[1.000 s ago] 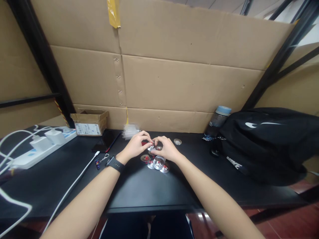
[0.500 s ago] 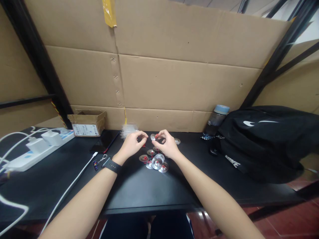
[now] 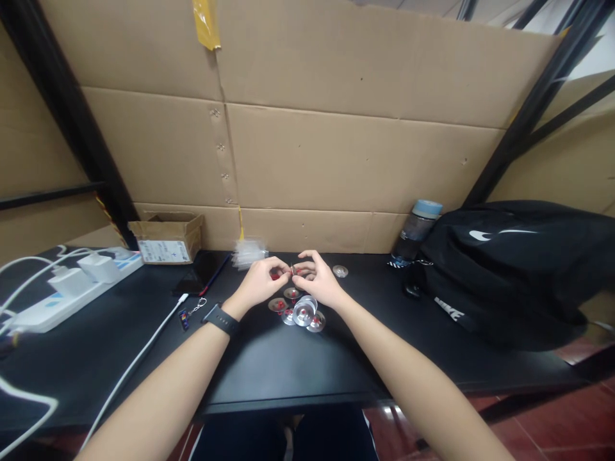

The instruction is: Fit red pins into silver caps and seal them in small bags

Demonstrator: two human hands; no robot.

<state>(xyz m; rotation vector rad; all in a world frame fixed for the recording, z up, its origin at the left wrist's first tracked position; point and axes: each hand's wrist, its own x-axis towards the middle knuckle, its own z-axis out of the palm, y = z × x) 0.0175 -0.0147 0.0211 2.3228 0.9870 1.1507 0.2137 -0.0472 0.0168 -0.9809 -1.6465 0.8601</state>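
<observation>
Small silver finger cymbals with red cord lie in a pile on the black table, below my hands. Between my fingertips another finger cymbal stands almost edge-on, with a bit of red at it. My left hand is closed in a pinch at the red cord on its left side. Thumb and fingers of my right hand close on the cymbal from the right, its index finger raised. Off to the right, a single cymbal lies flat. My hands partly hide the back of the pile.
Clear plastic bags lie behind my left hand. Leftward are a phone, a keyring, a cardboard box and a power strip with white cables. On the right stand a bottle and a black backpack.
My left hand has moved right to meet the cymbal in my right hand. The cymbal has turned from a slanted face to nearly edge-on.
</observation>
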